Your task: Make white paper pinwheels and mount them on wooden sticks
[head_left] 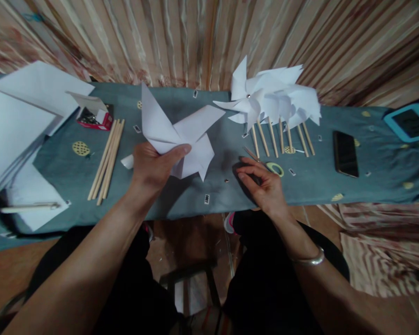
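Note:
My left hand (152, 167) is closed on a white paper pinwheel (192, 135), thumb pressed on its folded centre, above the cloth. Near the front edge of the table is my right hand (263, 184), palm down with fingers slightly bent and apart; nothing shows in them. Just left of its fingertips a small pin (226, 180) lies on the cloth. Scissors with pale green handles (275, 169) lie beside that hand, partly covered by it. A white rolled or tube-shaped thing (127, 161) pokes out behind my left wrist.
Several finished pinwheels (275, 95) on wooden sticks lie at the back right. Bare sticks (106, 163), a red box of pins (95, 116) and paper sheets (17, 125) are on the left. A phone (345, 153) and a blue-framed tablet (412, 122) lie right.

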Motion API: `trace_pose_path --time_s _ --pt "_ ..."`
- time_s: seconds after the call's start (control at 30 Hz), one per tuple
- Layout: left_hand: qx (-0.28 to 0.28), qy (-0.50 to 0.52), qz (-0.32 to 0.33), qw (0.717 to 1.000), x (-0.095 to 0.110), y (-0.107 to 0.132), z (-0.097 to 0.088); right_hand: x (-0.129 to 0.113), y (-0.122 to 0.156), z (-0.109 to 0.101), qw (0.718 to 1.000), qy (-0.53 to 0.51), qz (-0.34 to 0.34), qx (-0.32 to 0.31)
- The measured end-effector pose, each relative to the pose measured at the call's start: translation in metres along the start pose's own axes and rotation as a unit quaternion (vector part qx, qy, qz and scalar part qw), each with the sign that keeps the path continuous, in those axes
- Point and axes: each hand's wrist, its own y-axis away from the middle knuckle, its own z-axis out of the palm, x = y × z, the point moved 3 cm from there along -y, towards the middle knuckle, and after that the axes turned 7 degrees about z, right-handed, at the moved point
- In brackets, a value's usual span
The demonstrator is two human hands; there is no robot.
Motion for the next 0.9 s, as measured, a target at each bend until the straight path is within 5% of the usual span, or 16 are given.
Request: trace_pose_path --time_s 0.33,0.9 --pt "-0.059 0.050 -0.079 0.994 -0.012 0.023 0.032 -0.037 -0.005 0.028 0.949 -0.277 0.090 -0.117" --pt "-0.059 0.013 -0.066 0.996 -0.009 0.030 0.024 -0.047 -0.010 0.049 0.928 -0.297 0.173 -0.141"
